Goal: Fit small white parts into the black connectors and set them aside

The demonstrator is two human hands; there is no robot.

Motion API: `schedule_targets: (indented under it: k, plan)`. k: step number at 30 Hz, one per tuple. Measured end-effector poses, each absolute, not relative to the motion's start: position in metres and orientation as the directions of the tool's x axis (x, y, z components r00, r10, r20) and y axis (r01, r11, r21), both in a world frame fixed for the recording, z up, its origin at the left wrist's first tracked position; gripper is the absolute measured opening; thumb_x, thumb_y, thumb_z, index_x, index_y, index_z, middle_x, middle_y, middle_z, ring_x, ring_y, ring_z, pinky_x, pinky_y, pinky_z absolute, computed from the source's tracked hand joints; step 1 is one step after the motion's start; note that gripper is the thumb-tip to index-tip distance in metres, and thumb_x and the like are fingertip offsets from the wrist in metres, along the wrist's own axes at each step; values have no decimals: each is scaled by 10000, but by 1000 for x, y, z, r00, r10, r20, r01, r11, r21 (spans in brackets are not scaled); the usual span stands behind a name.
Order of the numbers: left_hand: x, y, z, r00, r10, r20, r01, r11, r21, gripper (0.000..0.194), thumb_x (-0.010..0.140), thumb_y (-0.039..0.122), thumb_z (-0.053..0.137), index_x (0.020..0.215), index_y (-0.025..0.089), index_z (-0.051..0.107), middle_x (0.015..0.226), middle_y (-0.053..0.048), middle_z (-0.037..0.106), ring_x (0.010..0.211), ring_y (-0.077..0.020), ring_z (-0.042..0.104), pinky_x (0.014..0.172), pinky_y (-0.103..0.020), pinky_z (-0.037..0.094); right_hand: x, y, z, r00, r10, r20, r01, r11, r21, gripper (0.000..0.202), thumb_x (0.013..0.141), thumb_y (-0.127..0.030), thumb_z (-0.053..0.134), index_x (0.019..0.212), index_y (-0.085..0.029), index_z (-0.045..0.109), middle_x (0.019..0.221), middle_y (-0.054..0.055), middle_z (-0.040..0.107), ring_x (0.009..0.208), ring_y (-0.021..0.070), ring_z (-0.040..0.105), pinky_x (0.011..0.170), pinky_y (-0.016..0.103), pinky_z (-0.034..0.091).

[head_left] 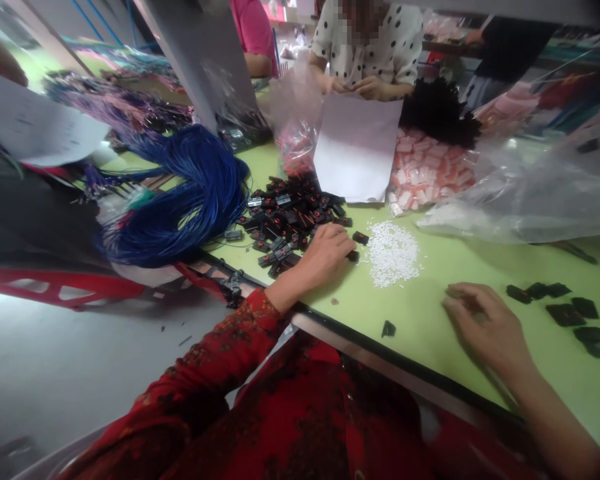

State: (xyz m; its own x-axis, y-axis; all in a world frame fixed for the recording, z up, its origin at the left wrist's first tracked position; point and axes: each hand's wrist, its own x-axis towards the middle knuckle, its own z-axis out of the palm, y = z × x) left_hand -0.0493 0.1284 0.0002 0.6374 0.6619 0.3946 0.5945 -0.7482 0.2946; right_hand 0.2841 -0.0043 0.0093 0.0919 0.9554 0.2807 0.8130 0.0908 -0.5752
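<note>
My left hand [326, 259] rests at the right edge of a heap of black connectors [290, 217], its fingers bent beside a black piece [353, 256]. What its fingertips hold, if anything, is hidden. Just right of it lies a pile of small white pieces [393, 253], with one black connector [361, 238] at its upper left. My right hand [485, 320] lies on the green table [420, 340], thumb and fingers curved, with nothing visible between them. Several black pieces [563, 315] are right of it. A single black piece [389, 329] sits near the table's front edge.
A bundle of blue wires [195, 193] lies at the left. Behind are a white sheet [357, 150], a bag of pink and white parts [425, 173], a black bundle [437, 110] and clear plastic [540, 200]. A person in a dotted shirt [403, 40] sits across.
</note>
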Motion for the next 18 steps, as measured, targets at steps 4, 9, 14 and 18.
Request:
schedule_targets:
  k: [4, 9, 14, 18]
  plan:
    - [-51, 122, 9, 591, 650, 477, 574, -755, 318, 191, 919, 130, 536, 1042, 154, 681, 1064, -137, 719, 1179, -312, 527, 1056, -511, 358, 266, -4, 22, 83, 965, 247, 771, 95, -629, 223, 908, -422, 685, 1054, -255, 711, 1011, 72, 720, 798, 209, 678, 782, 375, 586]
    - [-39, 83, 34, 627, 563, 539, 405, -826, 392, 197, 947, 201, 578, 1139, 175, 605, 1091, -110, 701, 1132, -274, 574, 993, -435, 416, 219, -2, 28, 34, 999, 6, 437, -10, -900, 358, 864, -436, 761, 1148, -230, 691, 1103, 98, 773, 843, 211, 743, 806, 401, 647]
    - [-26, 44, 31, 630, 549, 549, 230, -808, 543, 225, 967, 209, 558, 1183, 161, 595, 1056, -120, 705, 1104, -279, 587, 998, -454, 452, 186, -10, 22, -49, 995, -88, 116, -82, -990, 304, 810, -411, 820, 1019, -211, 727, 940, 77, 807, 800, 217, 779, 762, 385, 684]
    - [-19, 17, 21, 423, 862, 279, 142, -367, 919, 342, 914, 336, 698, 1209, 185, 614, 1121, -128, 696, 1024, -253, 632, 889, -417, 522, 184, -29, 17, 139, 990, -11, 176, -36, -984, 240, 824, -383, 813, 968, -214, 719, 885, 72, 805, 756, 218, 780, 721, 374, 684]
